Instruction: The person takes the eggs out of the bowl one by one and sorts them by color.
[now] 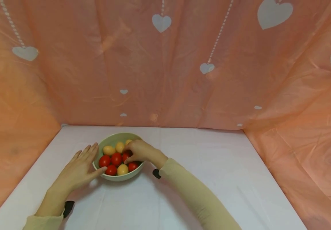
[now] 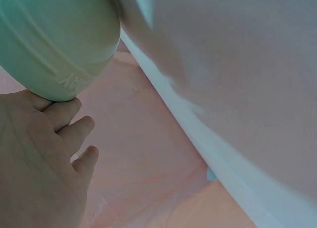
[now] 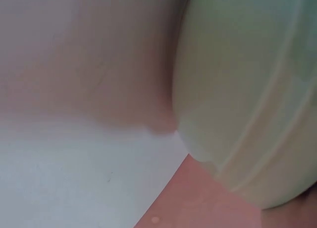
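A pale green bowl point(image 1: 118, 178) holds several red tomatoes point(image 1: 116, 159) and several smooth yellow, rounded fruits point(image 1: 122, 169), whose exact kind I cannot tell. My left hand point(image 1: 78, 170) rests against the bowl's left side, its fingers extended and its thumb over the near rim. In the left wrist view, the fingertips of that hand point(image 2: 42, 148) touch the bowl's outer wall point(image 2: 64, 44). From the right, my right hand point(image 1: 142, 151) reaches into the bowl, with thumb and fingers curled round a red tomato point(image 1: 127, 155). The right wrist view shows mostly the bowl's ribbed outside point(image 3: 233, 89); the grasp is hidden there.
The bowl stands on a white-covered table point(image 1: 205, 179), left of its middle and toward the far edge. Peach-coloured cloth point(image 1: 182, 95) with white hearts hangs behind and along both sides. Dark straps point(image 1: 69, 207) are on both wrists.
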Demonstrator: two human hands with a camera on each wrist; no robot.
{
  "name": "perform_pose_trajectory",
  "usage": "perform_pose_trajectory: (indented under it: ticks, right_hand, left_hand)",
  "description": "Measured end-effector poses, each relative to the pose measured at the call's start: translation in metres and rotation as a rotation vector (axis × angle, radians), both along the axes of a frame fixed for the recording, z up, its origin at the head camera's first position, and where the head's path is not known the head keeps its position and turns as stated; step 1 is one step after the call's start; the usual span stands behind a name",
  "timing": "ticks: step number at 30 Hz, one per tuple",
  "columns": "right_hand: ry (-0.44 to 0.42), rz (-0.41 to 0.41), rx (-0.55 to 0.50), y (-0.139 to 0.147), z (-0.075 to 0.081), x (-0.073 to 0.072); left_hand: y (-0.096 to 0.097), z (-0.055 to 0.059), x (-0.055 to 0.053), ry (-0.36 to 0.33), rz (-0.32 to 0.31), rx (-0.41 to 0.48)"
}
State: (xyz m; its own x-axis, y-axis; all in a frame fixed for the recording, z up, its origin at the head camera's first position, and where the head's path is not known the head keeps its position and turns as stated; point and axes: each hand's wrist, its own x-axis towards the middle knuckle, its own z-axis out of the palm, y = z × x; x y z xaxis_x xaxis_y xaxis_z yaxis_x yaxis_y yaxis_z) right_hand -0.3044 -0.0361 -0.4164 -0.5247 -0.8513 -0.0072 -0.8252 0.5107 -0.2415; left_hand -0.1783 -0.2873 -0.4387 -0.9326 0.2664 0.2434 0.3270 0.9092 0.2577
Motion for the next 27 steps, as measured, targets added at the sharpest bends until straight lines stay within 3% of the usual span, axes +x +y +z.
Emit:
perform_pose_trajectory:
  ticks: [8, 19, 27]
  right_hand:
    - [-0.010, -0.015, -0.016, -0.001, -0.004, 0.005]
    - [-0.030, -0.011, -0.111, 0.000, -0.012, 0.011]
    - [-0.103, -0.119, -0.230, 0.006, -0.009, 0.004]
  left_hand:
    - [0.000, -0.004, 0.005, 0.018, 0.001, 0.003]
    - [0.001, -0.009, 0.012, -0.029, 0.013, 0.018]
    - [0.001, -0.003, 0.002, 0.015, 0.006, -0.003]
